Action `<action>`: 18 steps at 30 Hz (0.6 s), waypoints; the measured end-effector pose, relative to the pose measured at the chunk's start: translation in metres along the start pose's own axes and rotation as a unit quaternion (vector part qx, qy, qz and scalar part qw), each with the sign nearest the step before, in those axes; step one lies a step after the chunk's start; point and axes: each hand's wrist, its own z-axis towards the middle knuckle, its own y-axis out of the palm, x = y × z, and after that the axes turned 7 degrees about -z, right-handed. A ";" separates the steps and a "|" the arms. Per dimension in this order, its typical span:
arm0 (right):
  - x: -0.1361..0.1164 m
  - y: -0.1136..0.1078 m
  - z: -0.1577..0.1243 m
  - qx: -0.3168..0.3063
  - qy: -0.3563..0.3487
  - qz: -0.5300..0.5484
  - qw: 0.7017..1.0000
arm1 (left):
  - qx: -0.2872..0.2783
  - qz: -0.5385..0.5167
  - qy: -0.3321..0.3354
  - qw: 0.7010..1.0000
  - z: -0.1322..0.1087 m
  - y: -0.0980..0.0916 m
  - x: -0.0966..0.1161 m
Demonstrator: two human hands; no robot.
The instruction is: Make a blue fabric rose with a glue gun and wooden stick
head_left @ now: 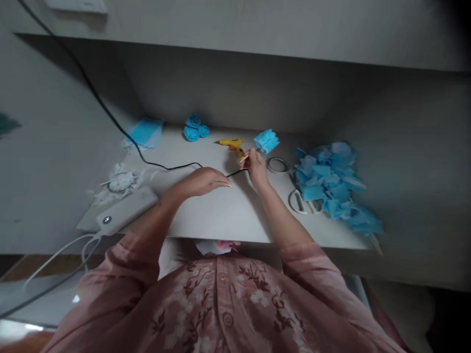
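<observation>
Stick of the blue paper flower, beside the glue gun, is pinched by right hand fingertips, left hand laid flat with fingers pressed together; a firm pinch clear of the petals is advised.

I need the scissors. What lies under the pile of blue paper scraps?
White scissor handles poke out at the left edge of the pile. The blades are covered by paper and cannot be seen.
</observation>
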 end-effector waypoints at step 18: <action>0.006 0.032 -0.025 -0.092 -0.033 -0.084 0.992 | 0.314 0.363 -0.206 0.853 -0.231 -0.115 -0.052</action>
